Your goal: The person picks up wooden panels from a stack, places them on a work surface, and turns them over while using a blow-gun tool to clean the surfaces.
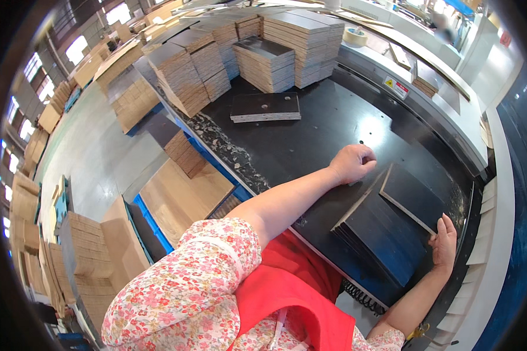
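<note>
Closest to the lens, a floral sleeve (184,286) and a red apron (298,307) fill the bottom of my view. Beyond them stretches a black tabletop (322,128), its left border scuffed pale and its middle catching a bright glare. From my end I see the left hand (353,164) over it, fingers curled in. The right hand (445,243) is at the outer edge of a dark board (414,196), which overlaps a stack of dark boards (380,234) near the table's right side; I cannot tell whether it pinches the board or only touches it. Farther back, a dark slab (265,107) lies flat before tall piles of raw-edged panels (303,50). Along the far side, I make out a yellowish tape roll (355,38) on a pale ledge. To the left, grey floor (108,167) runs past stacked wood toward bright windows (76,51).
</note>
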A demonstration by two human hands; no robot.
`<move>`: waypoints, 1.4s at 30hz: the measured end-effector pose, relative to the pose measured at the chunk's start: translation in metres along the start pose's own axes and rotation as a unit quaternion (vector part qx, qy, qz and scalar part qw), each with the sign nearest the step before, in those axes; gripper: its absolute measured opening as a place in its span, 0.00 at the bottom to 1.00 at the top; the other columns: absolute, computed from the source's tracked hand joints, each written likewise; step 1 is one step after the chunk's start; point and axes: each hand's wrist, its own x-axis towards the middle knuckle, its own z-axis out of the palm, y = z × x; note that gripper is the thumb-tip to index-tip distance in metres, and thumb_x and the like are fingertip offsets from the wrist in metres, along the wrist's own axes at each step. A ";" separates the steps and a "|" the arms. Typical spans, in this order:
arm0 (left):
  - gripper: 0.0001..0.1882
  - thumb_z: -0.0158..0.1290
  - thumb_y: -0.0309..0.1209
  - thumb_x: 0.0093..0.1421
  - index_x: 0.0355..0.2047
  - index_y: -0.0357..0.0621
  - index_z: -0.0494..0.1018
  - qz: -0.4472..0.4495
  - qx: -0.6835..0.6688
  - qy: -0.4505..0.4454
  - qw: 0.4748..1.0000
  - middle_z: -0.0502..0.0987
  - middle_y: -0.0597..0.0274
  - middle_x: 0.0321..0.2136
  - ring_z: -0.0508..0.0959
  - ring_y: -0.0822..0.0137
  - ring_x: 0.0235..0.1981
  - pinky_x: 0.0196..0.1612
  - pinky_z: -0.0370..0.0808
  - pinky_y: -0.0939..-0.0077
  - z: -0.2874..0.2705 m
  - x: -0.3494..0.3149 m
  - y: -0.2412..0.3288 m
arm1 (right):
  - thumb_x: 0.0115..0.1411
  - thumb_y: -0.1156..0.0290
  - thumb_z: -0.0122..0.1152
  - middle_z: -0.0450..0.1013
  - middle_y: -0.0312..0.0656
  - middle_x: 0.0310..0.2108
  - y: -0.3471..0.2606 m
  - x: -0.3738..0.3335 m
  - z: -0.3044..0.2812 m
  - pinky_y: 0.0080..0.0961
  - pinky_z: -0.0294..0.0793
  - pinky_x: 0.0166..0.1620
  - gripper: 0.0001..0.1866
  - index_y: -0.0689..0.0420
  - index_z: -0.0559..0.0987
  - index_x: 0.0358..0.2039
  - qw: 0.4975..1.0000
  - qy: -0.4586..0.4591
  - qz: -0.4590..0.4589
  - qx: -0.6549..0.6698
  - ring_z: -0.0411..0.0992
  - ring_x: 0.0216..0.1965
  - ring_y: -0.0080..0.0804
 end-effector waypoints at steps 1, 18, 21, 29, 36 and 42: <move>0.07 0.58 0.31 0.56 0.31 0.40 0.78 0.002 -0.001 0.003 1.000 0.79 0.57 0.28 0.79 0.67 0.29 0.36 0.77 0.73 0.001 0.001 0.001 | 0.64 0.66 0.60 0.71 0.28 0.27 0.001 0.001 -0.002 0.14 0.68 0.21 0.19 0.60 0.73 0.53 1.000 -0.004 -0.004 -0.004 0.67 0.19 0.14; 0.09 0.56 0.35 0.56 0.31 0.44 0.79 0.000 0.059 -0.022 0.998 0.79 0.59 0.29 0.80 0.63 0.32 0.38 0.76 0.70 -0.001 0.007 0.008 | 0.64 0.67 0.59 0.77 0.33 0.35 0.005 0.002 -0.008 0.14 0.68 0.22 0.17 0.58 0.73 0.52 0.998 -0.042 0.003 0.038 0.70 0.23 0.17; 0.09 0.56 0.36 0.56 0.31 0.44 0.79 -0.006 0.069 -0.030 0.997 0.79 0.59 0.30 0.80 0.62 0.32 0.39 0.76 0.69 0.000 0.013 0.010 | 0.64 0.68 0.58 0.77 0.34 0.38 0.005 0.002 -0.007 0.15 0.69 0.23 0.18 0.57 0.72 0.53 0.998 -0.039 0.004 0.052 0.73 0.26 0.18; 0.10 0.55 0.37 0.56 0.31 0.45 0.79 -0.030 0.083 -0.042 0.995 0.80 0.59 0.31 0.80 0.61 0.34 0.41 0.77 0.68 0.007 0.037 0.001 | 0.64 0.68 0.57 0.76 0.34 0.37 0.001 -0.001 -0.001 0.15 0.69 0.24 0.19 0.60 0.72 0.54 0.998 -0.047 -0.002 0.030 0.71 0.25 0.17; 0.08 0.54 0.36 0.56 0.29 0.46 0.79 -0.041 0.101 -0.007 0.994 0.80 0.59 0.31 0.80 0.58 0.33 0.39 0.77 0.65 0.014 0.058 -0.005 | 0.63 0.67 0.58 0.75 0.33 0.32 -0.014 -0.010 0.016 0.14 0.67 0.24 0.21 0.62 0.72 0.54 1.000 -0.024 0.002 -0.006 0.68 0.23 0.16; 0.07 0.54 0.34 0.56 0.28 0.45 0.78 -0.044 0.102 0.018 0.994 0.79 0.59 0.30 0.80 0.59 0.33 0.39 0.76 0.65 0.018 0.064 -0.009 | 0.62 0.68 0.58 0.75 0.33 0.32 -0.018 -0.012 0.020 0.13 0.67 0.24 0.21 0.62 0.72 0.54 1.000 -0.027 0.007 0.004 0.68 0.23 0.16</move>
